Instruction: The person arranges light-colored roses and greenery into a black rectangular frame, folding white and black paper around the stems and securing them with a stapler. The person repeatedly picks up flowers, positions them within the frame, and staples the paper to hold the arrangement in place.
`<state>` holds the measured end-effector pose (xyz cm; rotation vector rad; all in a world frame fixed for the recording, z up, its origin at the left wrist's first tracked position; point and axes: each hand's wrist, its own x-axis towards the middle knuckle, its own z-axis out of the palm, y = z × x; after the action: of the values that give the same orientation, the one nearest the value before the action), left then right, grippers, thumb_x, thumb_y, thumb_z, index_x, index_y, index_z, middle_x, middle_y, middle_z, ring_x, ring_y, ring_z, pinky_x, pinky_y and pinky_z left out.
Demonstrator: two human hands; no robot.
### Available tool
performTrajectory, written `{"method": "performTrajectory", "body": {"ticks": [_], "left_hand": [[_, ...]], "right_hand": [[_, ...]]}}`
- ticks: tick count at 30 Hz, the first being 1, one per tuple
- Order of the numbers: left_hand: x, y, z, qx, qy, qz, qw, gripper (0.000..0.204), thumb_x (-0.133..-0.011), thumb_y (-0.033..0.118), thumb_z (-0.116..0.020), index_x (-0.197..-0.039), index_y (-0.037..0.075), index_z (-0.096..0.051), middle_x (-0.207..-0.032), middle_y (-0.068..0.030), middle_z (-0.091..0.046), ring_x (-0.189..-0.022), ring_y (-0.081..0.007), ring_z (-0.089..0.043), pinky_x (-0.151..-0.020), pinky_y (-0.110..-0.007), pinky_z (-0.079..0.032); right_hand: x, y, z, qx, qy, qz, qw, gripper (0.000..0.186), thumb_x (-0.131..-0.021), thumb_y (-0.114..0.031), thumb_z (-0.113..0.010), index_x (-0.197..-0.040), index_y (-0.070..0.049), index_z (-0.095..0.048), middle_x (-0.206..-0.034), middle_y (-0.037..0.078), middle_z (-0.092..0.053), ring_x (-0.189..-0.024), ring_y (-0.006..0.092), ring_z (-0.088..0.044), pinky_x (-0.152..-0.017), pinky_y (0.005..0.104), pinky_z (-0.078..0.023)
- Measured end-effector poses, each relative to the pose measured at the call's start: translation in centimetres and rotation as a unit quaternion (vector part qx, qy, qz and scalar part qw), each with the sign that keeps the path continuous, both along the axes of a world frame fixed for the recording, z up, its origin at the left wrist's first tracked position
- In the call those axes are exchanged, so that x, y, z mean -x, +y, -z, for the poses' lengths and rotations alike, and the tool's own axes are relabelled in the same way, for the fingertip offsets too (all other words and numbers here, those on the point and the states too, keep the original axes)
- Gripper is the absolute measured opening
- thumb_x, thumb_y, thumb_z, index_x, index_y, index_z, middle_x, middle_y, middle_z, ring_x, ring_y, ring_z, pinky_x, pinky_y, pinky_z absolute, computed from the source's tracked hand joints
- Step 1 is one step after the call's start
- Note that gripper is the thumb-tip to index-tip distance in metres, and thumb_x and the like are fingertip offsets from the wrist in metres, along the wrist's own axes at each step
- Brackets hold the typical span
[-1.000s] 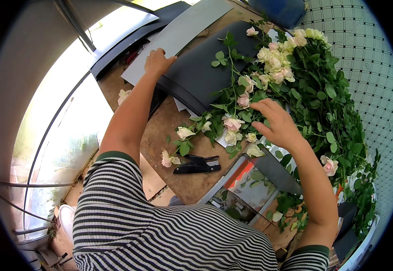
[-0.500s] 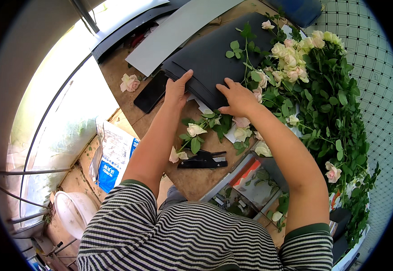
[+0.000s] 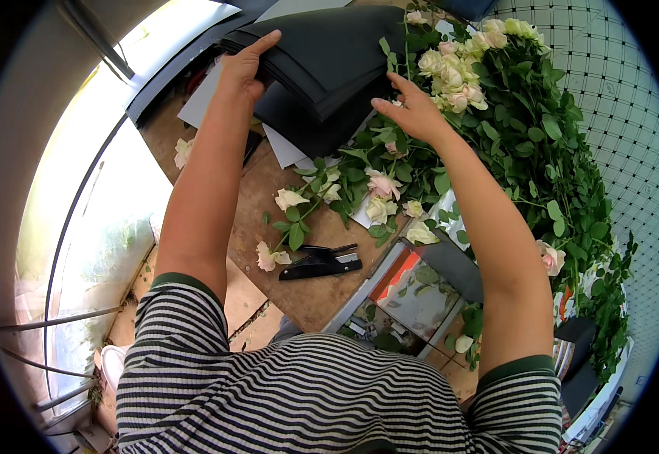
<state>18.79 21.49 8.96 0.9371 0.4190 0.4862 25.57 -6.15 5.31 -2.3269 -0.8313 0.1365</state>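
Observation:
A folded stack of black wrapping sheets (image 3: pixel 329 53) is raised at its near side above another black sheet (image 3: pixel 310 125) lying on the table. My left hand (image 3: pixel 242 72) grips the stack's left edge, thumb on top and the other fingers hidden underneath. At the stack's right edge is my right hand (image 3: pixel 416 113), thumb and index finger apart; it holds nothing that I can see. Beside it lie pale pink and cream roses (image 3: pixel 450 72) with leafy stems. Single roses (image 3: pixel 290 199) are scattered nearer to me.
A black stapler (image 3: pixel 320 262) lies on the brown table (image 3: pixel 261 227) near its front edge. Below it, an open drawer (image 3: pixel 420 299) holds papers and loose leaves. A large heap of green rose foliage (image 3: pixel 541 144) fills the right side. White sheets (image 3: pixel 284 147) stick out under the black ones.
The black stack has been lifted and shifted away and left, uncovering a black sheet beneath. My left hand moved left and farther with it. My right hand moved farther away. The view has shifted too.

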Motion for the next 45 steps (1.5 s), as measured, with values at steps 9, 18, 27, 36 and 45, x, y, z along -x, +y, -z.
{"method": "performTrajectory", "body": {"ticks": [9,18,27,36,45], "left_hand": [[1.0,0.7,-2.1,-0.152,-0.059,0.029,0.986,0.035,-0.073,0.002,-0.071,-0.103,-0.008,-0.057,-0.095,-0.0149,-0.065,-0.081,-0.0237,-0.066,-0.078,-0.034,-0.056],[7.5,-2.8,-0.5,-0.75,-0.215,-0.006,0.626,0.046,-0.057,-0.008,-0.068,-0.099,0.006,-0.056,-0.098,-0.0108,-0.055,-0.091,-0.031,-0.055,-0.077,-0.036,-0.047],[8.8,0.5,6.4,-0.85,-0.095,0.171,0.489,0.037,-0.066,0.002,-0.062,-0.101,0.012,-0.057,-0.088,-0.0058,-0.049,-0.082,-0.0228,-0.05,-0.072,-0.033,-0.043],[11.3,-3.9,-7.5,-0.873,-0.232,0.078,0.421,0.028,-0.061,0.003,-0.076,-0.084,0.01,-0.063,-0.077,-0.0028,-0.051,-0.076,-0.0201,-0.053,-0.06,-0.03,-0.044],[16.8,-12.3,-6.0,-0.129,-0.214,0.482,0.84,0.067,-0.084,0.049,-0.062,-0.127,0.001,-0.044,-0.11,-0.0144,-0.056,-0.096,-0.0267,-0.058,-0.087,-0.037,-0.048]], "right_hand": [[1.6,3.9,-1.3,-0.024,0.045,-0.037,0.998,0.092,-0.077,-0.049,-0.07,-0.146,-0.006,-0.027,-0.141,0.021,-0.04,-0.128,0.0345,-0.043,-0.102,0.0419,-0.039],[-1.1,3.0,-4.8,-0.505,0.354,0.076,0.783,0.082,-0.088,-0.04,-0.06,-0.149,-0.009,-0.015,-0.133,0.016,-0.045,-0.112,0.0264,-0.052,-0.094,0.0435,-0.044],[1.3,-1.0,-1.8,0.073,-0.003,0.041,0.997,0.064,-0.08,-0.017,-0.067,-0.136,-0.009,-0.04,-0.123,0.011,-0.05,-0.101,0.0289,-0.057,-0.087,0.0395,-0.048],[5.0,-1.6,-6.1,0.063,-0.193,-0.109,0.973,0.049,-0.08,-0.003,-0.061,-0.125,-0.018,-0.055,-0.132,0.009,-0.047,-0.108,0.031,-0.056,-0.088,0.0358,-0.049],[15.9,-17.4,-13.1,-0.49,-0.015,-0.101,0.866,0.021,-0.088,-0.01,-0.06,-0.103,0.004,-0.059,-0.114,0.024,-0.058,-0.1,0.0292,-0.061,-0.086,0.0356,-0.053]]}}
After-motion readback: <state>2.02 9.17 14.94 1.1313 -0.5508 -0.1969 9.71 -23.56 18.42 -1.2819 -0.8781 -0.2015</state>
